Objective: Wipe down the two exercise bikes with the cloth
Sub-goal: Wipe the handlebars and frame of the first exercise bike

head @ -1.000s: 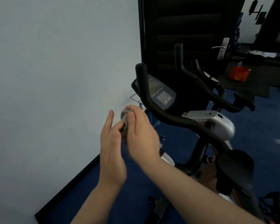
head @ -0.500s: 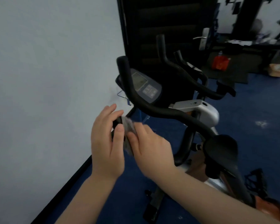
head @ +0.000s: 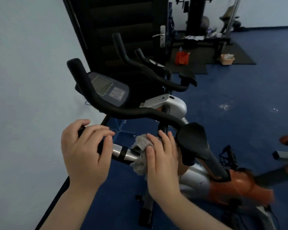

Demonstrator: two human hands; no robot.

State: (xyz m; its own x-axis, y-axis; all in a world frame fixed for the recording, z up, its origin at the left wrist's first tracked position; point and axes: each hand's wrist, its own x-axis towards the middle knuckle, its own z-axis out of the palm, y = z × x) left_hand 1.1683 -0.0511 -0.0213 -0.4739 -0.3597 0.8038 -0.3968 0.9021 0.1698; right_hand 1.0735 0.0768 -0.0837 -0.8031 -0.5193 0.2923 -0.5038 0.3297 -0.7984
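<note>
The near exercise bike (head: 173, 105) has black handlebars, a grey console (head: 110, 89) and an orange and silver body. My left hand (head: 85, 151) is wrapped around the near handlebar grip at its end. My right hand (head: 160, 156) presses a grey cloth (head: 140, 153) onto the same bar, just right of its silver band (head: 121, 152). A black saddle (head: 194, 140) sits right beside my right hand. The second bike (head: 156, 73) stands behind the first, with only its black handlebars and saddle showing.
A pale wall (head: 32, 80) runs along the left, close to the bikes. A dark door (head: 123, 30) stands behind them. Blue floor (head: 239, 105) spreads to the right, with black mats, an orange bag (head: 182, 58) and gym gear at the back. A silver bar (head: 286, 155) pokes in from the right.
My hands have dropped from in front of the wall onto the near handlebar. The left hand now grips its end and the right hand holds the cloth against the bar. The view has tilted down.
</note>
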